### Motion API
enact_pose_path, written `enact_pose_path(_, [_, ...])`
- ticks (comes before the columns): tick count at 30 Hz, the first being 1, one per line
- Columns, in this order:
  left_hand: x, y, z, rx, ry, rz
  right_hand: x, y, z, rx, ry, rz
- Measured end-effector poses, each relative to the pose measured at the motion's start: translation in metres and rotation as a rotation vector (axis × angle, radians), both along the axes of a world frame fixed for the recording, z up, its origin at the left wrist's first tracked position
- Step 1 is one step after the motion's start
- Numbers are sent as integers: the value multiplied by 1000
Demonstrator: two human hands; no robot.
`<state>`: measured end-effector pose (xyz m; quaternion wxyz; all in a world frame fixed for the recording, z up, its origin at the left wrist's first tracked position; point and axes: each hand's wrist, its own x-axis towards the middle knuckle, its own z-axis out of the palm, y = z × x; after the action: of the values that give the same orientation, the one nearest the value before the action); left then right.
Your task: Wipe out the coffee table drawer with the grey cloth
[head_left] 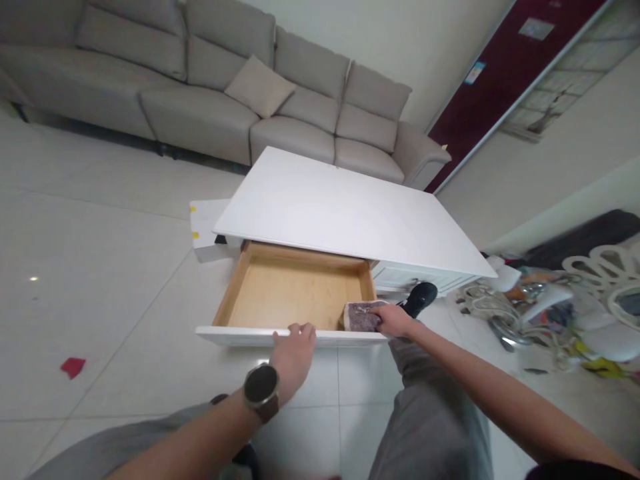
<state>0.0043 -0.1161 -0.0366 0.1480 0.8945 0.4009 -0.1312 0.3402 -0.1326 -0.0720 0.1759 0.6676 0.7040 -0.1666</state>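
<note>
A white table (340,207) has its wooden drawer (285,290) pulled out toward me. My left hand (293,357), with a watch (261,385) on the wrist, hooks its fingers over the top edge of the drawer front (240,336). At the drawer's front right corner, my right hand (393,320) is closed on a brownish-purple cloth (360,317) with a pale edge. The cloth lies against the inner corner and over the rim. Part of it is hidden under my fingers.
A grey sofa (200,110) with a cushion (261,87) runs behind the table. A white box (207,230) stands at the table's left end. Piled items and a white ornate chair-like piece (603,267) crowd the right. A red scrap (73,367) lies on the tiled floor.
</note>
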Motion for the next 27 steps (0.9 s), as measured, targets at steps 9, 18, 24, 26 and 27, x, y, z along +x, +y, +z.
enact_pose_path(9, [22,5,-28,67,156,107,0,110,-16,200,-218,159])
enact_pose_path(18, [8,-14,-29,-59,51,24,-1,138,-25,35,-213,73])
enact_pose_path(24, [8,-30,-37,-83,-48,19,4,100,10,-210,31,77])
enact_pose_path(26, [10,-31,-37,-82,-68,17,7,80,11,-331,109,45])
enact_pose_path(27, [11,-32,-37,-80,-79,6,8,71,8,-353,128,19])
